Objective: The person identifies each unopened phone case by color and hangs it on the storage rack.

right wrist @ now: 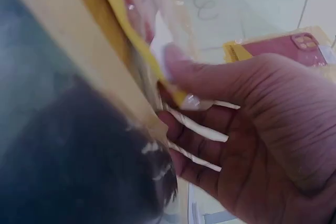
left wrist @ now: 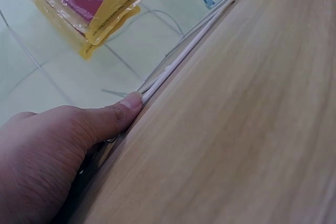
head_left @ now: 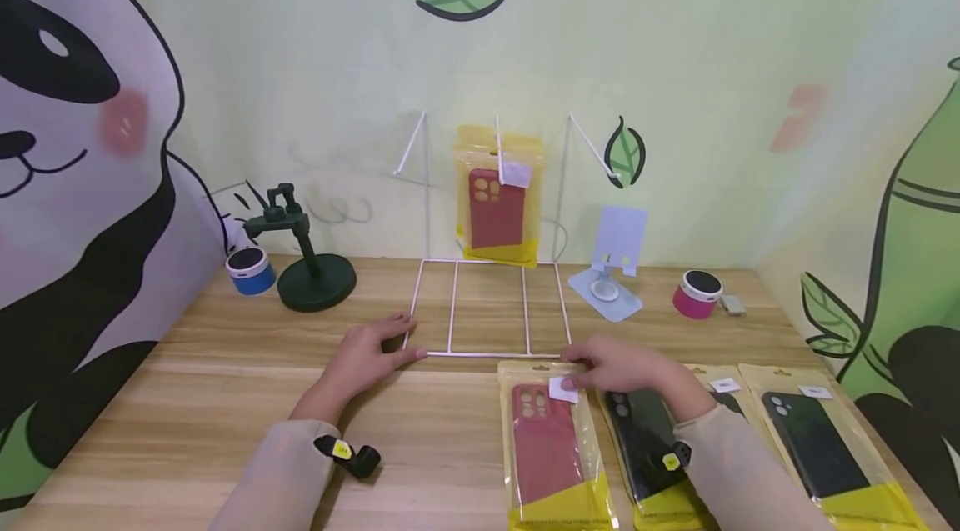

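Hanging appears partly complete: a red pack (head_left: pixel 491 224) hangs on the middle hook (head_left: pixel 499 150) of the rack (head_left: pixel 487 355); the side hooks (head_left: pixel 594 145) are bare. A second red pack (head_left: pixel 546 452) and the dark packs (head_left: pixel 817 449) lie on the table (head_left: pixel 427 448), apparently not yet hung. Left hand (head_left: pixel 367 353): thumb and fingers spread, touching the rack's front left corner. Right hand (head_left: pixel 621 363): thumb and fingers pinch the second red pack's tagged upper corner.

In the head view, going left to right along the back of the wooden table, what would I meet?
Blue-and-white cylindrical speaker, dark green round-based stand, white wire rack, pale blue phone stand, pink-and-white cylindrical speaker, small pale rectangular block.
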`<state>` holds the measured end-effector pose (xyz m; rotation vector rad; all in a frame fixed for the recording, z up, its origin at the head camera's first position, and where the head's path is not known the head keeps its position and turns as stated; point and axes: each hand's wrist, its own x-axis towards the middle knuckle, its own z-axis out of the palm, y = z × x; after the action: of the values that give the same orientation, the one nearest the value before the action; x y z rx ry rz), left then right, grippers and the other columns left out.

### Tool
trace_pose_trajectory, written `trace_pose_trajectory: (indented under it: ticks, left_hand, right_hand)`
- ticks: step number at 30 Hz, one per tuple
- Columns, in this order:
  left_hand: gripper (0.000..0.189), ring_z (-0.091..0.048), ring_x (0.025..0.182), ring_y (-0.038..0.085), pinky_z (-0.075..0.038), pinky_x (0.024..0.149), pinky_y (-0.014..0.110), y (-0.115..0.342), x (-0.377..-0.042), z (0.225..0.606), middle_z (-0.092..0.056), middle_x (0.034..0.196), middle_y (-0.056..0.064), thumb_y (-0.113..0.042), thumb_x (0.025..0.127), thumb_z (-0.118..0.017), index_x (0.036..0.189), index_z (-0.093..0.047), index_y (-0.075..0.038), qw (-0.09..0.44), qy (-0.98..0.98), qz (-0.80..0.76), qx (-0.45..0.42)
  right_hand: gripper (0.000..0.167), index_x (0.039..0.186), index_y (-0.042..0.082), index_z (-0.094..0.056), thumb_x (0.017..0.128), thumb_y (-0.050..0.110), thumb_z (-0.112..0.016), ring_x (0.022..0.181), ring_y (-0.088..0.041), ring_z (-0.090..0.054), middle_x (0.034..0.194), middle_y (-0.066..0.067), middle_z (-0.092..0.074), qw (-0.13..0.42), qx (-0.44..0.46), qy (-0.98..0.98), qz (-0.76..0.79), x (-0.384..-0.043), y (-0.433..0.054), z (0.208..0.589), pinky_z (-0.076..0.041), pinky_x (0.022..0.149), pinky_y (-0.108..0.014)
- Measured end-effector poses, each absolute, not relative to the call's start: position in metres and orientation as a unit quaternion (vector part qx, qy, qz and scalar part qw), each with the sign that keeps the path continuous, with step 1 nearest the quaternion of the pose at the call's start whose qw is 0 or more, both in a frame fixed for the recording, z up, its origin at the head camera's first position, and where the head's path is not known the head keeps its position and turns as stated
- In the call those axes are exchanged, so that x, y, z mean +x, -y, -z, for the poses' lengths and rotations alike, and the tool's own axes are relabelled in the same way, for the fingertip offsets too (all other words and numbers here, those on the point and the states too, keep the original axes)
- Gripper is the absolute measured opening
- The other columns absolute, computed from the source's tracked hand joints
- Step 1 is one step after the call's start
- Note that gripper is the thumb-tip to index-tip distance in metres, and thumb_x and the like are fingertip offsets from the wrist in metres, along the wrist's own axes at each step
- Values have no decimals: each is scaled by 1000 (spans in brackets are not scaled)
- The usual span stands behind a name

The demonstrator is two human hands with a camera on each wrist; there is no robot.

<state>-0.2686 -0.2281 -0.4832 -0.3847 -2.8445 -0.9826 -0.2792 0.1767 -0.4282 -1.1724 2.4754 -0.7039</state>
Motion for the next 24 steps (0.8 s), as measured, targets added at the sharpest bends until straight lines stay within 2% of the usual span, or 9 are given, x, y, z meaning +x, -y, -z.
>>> trace_pose_trajectory:
  ticks: [2, 6, 8, 11, 15, 20, 24]
  left_hand:
    - [66, -45, 140, 31, -34, 115, 54, 228, -268, 483, -51, 150, 6, -55, 88, -73, 139, -63, -16, 53, 936, 323, -127]
    - [65, -46, 140, 31, -34, 115, 54, 228, -267, 482, -51, 150, 6, -54, 88, -73, 139, -63, -16, 56, 936, 324, -127]
    - [64, -46, 140, 31, -34, 115, 54, 228, -266, 482, -51, 150, 6, -54, 88, -73, 139, -63, -16, 58, 936, 324, -125]
    - [67, -46, 139, 31, -34, 115, 54, 227, -266, 483, -52, 149, 6, -52, 87, -74, 142, -60, -16, 56, 935, 328, -118]
    - [74, -47, 139, 29, -36, 114, 51, 227, -266, 484, -53, 148, 4, -52, 87, -75, 148, -53, -17, 54, 934, 336, -108]
    - [75, -47, 138, 29, -36, 114, 51, 227, -267, 485, -54, 147, 5, -52, 86, -76, 148, -53, -17, 56, 934, 337, -105]
    - [73, -48, 137, 29, -37, 114, 51, 226, -267, 484, -55, 146, 6, -53, 86, -76, 146, -55, -16, 61, 934, 336, -107]
  right_hand:
    - [11, 88, 18, -67, 97, 24, -68, 71, -8, -52, 77, 10, -57, 157, -402, -855, 288, -280, -178, 428, -45, 65, -27]
    - [6, 92, 20, -72, 97, 20, -69, 71, -12, -54, 81, 6, -64, 133, -388, -826, 387, -277, -179, 417, -46, 63, -25]
    - [6, 92, 18, -72, 97, 16, -69, 67, -16, -52, 77, 2, -63, 109, -387, -809, 429, -274, -178, 407, -45, 59, -24]
    - [5, 94, 11, -73, 96, 11, -68, 68, -22, -54, 78, -3, -65, 81, -361, -787, 494, -264, -176, 387, -49, 60, -25]
    - [5, 90, 5, -72, 94, 9, -72, 71, -22, -58, 81, -5, -67, 27, -315, -769, 556, -251, -166, 356, -52, 64, -27]
    - [6, 90, -3, -73, 92, 3, -71, 71, -16, -64, 83, -4, -73, -68, -326, -745, 578, -242, -141, 310, -56, 64, -27]
    - [17, 97, -1, -74, 96, 15, -70, 75, -18, -68, 89, -7, -75, -186, -288, -752, 562, -234, -118, 274, -59, 66, -26]
